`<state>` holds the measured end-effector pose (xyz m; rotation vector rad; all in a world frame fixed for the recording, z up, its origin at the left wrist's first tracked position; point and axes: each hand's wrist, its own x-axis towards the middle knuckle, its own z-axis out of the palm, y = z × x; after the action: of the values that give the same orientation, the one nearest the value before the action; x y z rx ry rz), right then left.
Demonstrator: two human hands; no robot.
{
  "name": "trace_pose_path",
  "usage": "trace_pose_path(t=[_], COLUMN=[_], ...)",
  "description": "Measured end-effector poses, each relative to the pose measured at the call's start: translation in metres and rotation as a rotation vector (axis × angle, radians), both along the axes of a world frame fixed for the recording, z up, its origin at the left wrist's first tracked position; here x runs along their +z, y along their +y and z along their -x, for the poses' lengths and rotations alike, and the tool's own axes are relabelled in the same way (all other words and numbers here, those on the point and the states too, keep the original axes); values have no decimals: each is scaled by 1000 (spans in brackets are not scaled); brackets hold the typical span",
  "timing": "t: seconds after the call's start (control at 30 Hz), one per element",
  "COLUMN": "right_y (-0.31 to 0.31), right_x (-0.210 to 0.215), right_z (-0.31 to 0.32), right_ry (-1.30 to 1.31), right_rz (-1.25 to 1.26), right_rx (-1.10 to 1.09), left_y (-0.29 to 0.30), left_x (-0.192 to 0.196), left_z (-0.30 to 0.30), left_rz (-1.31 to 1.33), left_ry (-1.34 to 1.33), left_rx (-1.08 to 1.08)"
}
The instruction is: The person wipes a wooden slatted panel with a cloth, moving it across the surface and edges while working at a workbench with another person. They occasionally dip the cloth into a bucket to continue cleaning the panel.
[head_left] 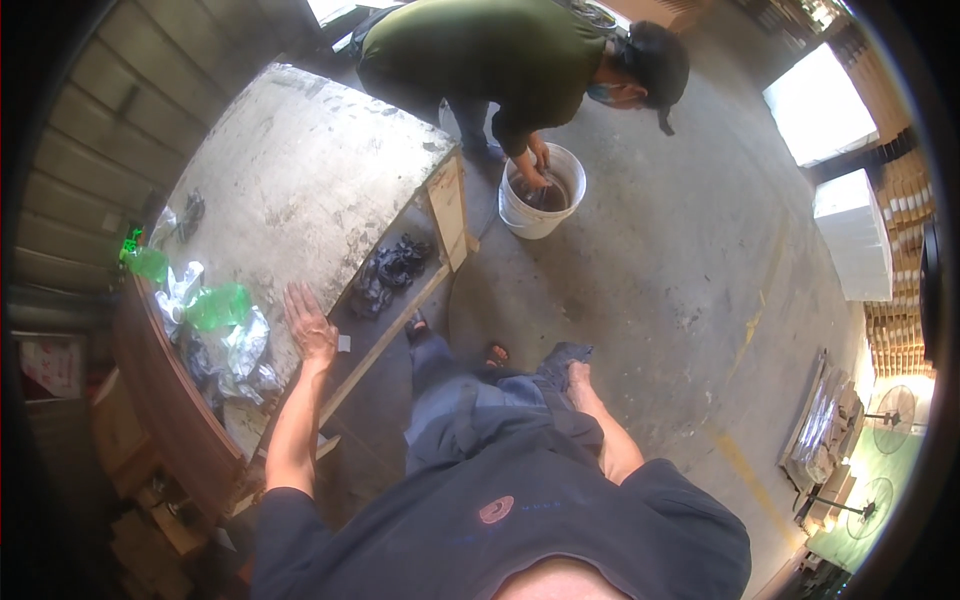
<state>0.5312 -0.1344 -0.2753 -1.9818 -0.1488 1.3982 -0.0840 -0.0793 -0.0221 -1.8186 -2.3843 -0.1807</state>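
My left hand [312, 328] rests flat at the edge of a worn, stained worktable [310, 170], fingers stretched out and holding nothing. On my other side, my right hand [579, 380] is closed on a dark grey-blue rag [566, 362], held low in front of my thigh; its fingers are partly hidden by the cloth. Close to my left hand on the tabletop lie a green plastic bottle [219, 307] and crumpled whitish plastic [246, 345].
Past the table's corner, a person [480, 55] in a dark green top bends with both hands in a white bucket [540, 228] of brownish liquid. Crumpled black plastic [395, 268] lies on the shelf under the tabletop. Fans [893, 418] and stacked cardboard [900, 200] stand far right.
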Motion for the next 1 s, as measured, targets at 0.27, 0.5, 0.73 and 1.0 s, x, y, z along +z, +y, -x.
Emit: trace_pose_path(t=[0.27, 0.5, 0.73, 1.0], right_y=[11, 17, 18, 13], right_x=[64, 76, 70, 36], right_z=[37, 40, 37, 19], right_ry=[11, -17, -45, -84], right_rz=[-23, -22, 17, -4], right_rx=[-47, -60, -16, -8], left_y=[-9, -10, -10, -4], left_x=[-8, -8, -8, -8], left_z=[15, 12, 12, 9], left_rz=[5, -9, -19, -30], left_ry=[40, 34, 30, 24], left_rx=[14, 7, -1, -10])
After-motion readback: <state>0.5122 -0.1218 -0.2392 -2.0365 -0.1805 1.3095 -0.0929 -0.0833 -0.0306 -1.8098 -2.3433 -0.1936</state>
